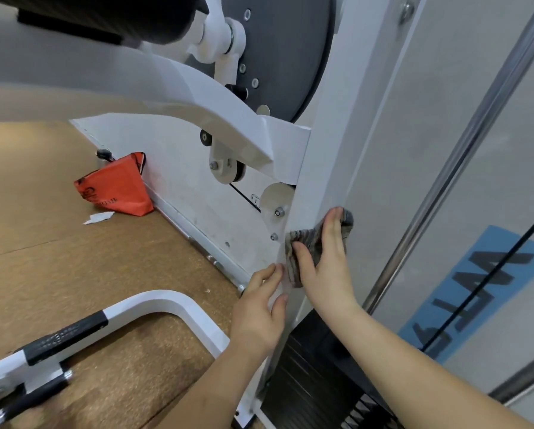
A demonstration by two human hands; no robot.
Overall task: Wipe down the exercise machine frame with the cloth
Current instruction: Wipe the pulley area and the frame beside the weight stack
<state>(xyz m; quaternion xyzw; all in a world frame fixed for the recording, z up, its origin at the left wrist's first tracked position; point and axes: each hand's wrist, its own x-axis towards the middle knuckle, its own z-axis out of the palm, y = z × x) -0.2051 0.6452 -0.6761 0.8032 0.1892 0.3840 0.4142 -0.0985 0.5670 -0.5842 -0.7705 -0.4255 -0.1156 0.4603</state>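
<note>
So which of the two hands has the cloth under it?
The right hand: it presses the striped cloth against the white frame upright. The left hand rests bare on the frame.

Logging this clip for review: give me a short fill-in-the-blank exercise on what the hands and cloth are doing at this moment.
1. The right hand presses a striped grey ____ against the white upright post.
2. The left hand rests on the post, ____ the cloth.
3. On the cork floor behind lies an ____ bag.

Missing words: cloth; below; orange
</note>
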